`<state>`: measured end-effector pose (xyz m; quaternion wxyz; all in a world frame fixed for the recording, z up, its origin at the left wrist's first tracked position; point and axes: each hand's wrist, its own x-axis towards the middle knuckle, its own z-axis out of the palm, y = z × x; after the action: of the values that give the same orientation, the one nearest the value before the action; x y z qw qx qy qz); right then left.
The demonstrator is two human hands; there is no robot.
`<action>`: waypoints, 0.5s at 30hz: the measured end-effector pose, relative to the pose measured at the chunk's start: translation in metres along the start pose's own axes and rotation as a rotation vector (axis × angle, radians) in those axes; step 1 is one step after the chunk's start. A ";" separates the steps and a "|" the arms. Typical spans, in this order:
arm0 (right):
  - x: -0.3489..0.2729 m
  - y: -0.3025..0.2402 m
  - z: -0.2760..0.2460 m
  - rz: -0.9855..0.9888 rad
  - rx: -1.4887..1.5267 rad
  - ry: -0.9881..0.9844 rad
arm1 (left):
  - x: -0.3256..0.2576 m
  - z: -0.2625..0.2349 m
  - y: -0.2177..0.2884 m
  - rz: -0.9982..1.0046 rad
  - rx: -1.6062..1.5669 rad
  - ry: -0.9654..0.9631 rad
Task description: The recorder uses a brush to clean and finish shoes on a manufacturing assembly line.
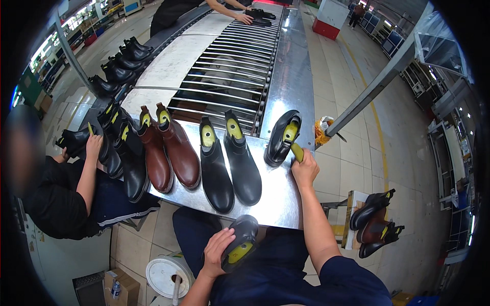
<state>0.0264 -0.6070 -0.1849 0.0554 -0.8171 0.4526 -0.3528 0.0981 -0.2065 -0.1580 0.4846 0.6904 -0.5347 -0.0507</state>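
My left hand (218, 251) is closed round a black boot (246, 224) over my lap, its yellow-green lining facing me. My right hand (306, 170) grips an olive-green insole (297, 152), most of it hidden by the fingers. Its free end is close to the opening of another black boot (279, 145) at the right of the metal table (280, 204); whether they touch, I cannot tell. Left of that boot stand a pair of black boots (218, 173) and a pair of brown boots (178, 153), all upright with yellow-green inside.
A roller conveyor (224, 76) runs away from the table. At left, a seated co-worker (56, 199) handles a black boot (74, 142); another person's hands (245, 18) touch black shoes at the far end. More boots (375, 209) lie on a rack at right. A white bucket (163, 275) stands below.
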 end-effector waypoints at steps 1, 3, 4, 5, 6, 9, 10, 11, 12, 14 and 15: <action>-0.002 0.001 0.000 0.003 0.002 -0.002 | 0.000 0.001 0.000 0.000 0.000 0.000; -0.003 0.003 -0.001 -0.001 0.009 0.002 | -0.001 -0.001 0.003 -0.005 -0.003 0.002; -0.004 0.003 -0.001 0.001 0.008 -0.004 | -0.001 -0.001 0.003 -0.013 -0.008 -0.006; -0.003 0.004 -0.001 0.003 0.008 -0.011 | -0.001 0.000 0.003 -0.008 -0.006 0.000; -0.002 0.005 0.000 -0.001 0.011 -0.005 | -0.001 0.001 0.002 -0.005 -0.012 0.000; -0.005 0.005 -0.001 -0.010 0.009 -0.001 | -0.001 0.000 0.003 -0.005 -0.019 0.000; -0.005 0.005 -0.001 -0.009 0.012 -0.009 | -0.001 -0.001 0.003 -0.006 -0.021 0.000; -0.006 0.004 -0.002 -0.007 0.016 -0.018 | -0.002 -0.001 0.004 -0.007 -0.022 -0.002; -0.008 0.004 -0.003 -0.005 0.014 -0.020 | -0.003 -0.001 0.006 -0.010 -0.025 0.000; -0.008 0.003 -0.002 -0.007 0.019 -0.009 | 0.000 -0.001 0.004 -0.006 -0.027 0.003; -0.005 0.004 -0.001 -0.005 0.019 -0.008 | 0.002 0.000 0.002 0.000 -0.021 0.006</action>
<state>0.0214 -0.6047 -0.1883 0.0641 -0.8191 0.4467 -0.3542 0.0969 -0.2079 -0.1557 0.4936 0.6855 -0.5325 -0.0543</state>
